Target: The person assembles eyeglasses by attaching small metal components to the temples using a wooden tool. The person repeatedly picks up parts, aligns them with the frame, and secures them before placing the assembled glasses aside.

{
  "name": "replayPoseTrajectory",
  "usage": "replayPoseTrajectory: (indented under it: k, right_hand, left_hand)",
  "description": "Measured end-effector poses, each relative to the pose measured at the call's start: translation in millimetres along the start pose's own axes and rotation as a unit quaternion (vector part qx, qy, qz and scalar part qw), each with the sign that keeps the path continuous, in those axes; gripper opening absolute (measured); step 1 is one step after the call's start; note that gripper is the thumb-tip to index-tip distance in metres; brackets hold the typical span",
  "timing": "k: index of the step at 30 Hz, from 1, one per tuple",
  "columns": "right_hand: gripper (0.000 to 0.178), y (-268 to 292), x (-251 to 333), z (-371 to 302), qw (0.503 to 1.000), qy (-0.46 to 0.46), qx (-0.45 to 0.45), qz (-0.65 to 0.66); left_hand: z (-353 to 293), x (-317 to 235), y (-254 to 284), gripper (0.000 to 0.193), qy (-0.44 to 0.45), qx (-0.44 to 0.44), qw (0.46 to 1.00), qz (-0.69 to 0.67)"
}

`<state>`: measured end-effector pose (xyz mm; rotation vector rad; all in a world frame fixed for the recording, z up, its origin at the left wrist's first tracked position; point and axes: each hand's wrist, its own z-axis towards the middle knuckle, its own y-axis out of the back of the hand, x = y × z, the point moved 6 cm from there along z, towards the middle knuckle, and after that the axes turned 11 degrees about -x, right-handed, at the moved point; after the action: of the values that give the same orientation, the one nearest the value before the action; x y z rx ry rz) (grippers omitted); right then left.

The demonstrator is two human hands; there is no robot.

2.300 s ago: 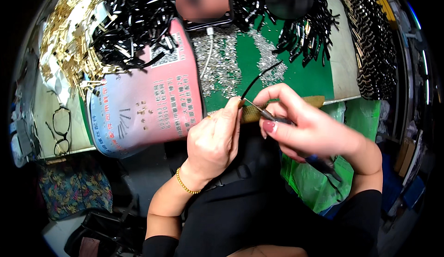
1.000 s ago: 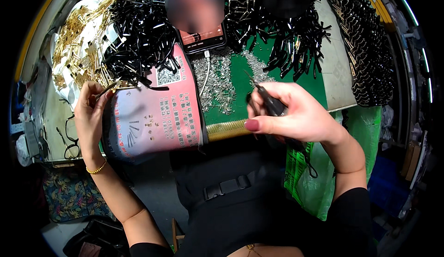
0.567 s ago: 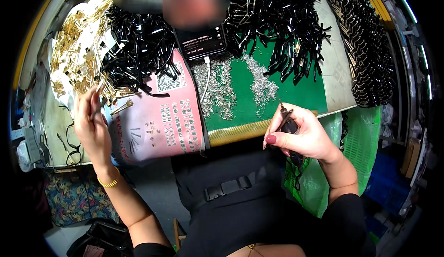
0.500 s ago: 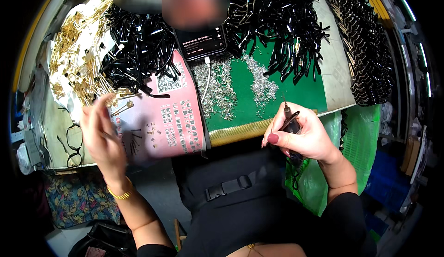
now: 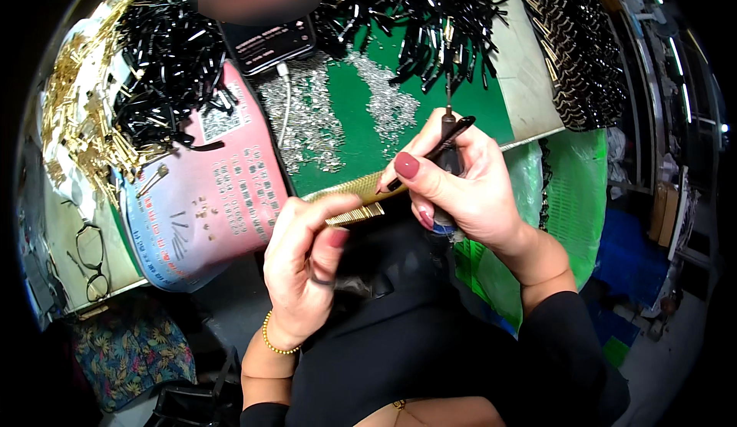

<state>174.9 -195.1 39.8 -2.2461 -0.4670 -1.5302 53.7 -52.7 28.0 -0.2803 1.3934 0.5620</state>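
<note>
My left hand [image 5: 298,266] is closed in a pinch on a gold ribbed metal piece [image 5: 359,214], which points toward my right hand. A black cord or band crosses its lower fingers. My right hand [image 5: 480,193] wraps round a dark screwdriver [image 5: 448,147] whose long thin shaft points away from me. The same hand pinches a slim glossy black eyeglass temple piece [image 5: 454,137] that lies slantwise across the screwdriver. Both hands are over the front edge of the table, a short gap apart.
Heaps of gold metal pieces [image 5: 73,112] and black temple pieces [image 5: 173,35] cover the far left. Small silver screws [image 5: 311,124] lie on a green mat [image 5: 357,167] near a phone [image 5: 269,47]. Eyeglasses [image 5: 90,246] rest at left; a green basket [image 5: 580,196] stands right.
My left hand has come rightward from beside the gold heap, with the gold ribbed piece now in its fingers. My right hand still holds the screwdriver and black piece. The whole view has shifted.
</note>
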Motion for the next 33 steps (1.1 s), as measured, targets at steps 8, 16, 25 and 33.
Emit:
replayPoseTrajectory:
  k: [8, 16, 25, 33]
  right_hand:
    - [0.022, 16.3, -5.4, -7.6, 0.999, -0.009, -0.03, 0.029]
    - [0.022, 20.6, -16.7, -3.7, 0.996, -0.034, -0.073, 0.032]
    - [0.017, 10.0, -29.8, -8.6, 0.996, -0.05, -0.044, 0.053]
    - [0.019, -0.1, -30.6, -17.5, 0.995, -0.041, -0.056, 0.077]
  left_hand:
    - [-9.2, 2.2, -12.9, 0.023, -0.078, -0.014, 0.988, 0.133]
    - [-12.8, 10.1, -16.7, 0.024, -0.007, -0.066, 0.996, 0.066]
    - [-23.2, 25.2, -6.6, 0.022, 0.002, -0.142, 0.989, 0.036]
    - [-24.1, 15.7, -21.8, 0.021, -0.008, -0.112, 0.993, 0.025]
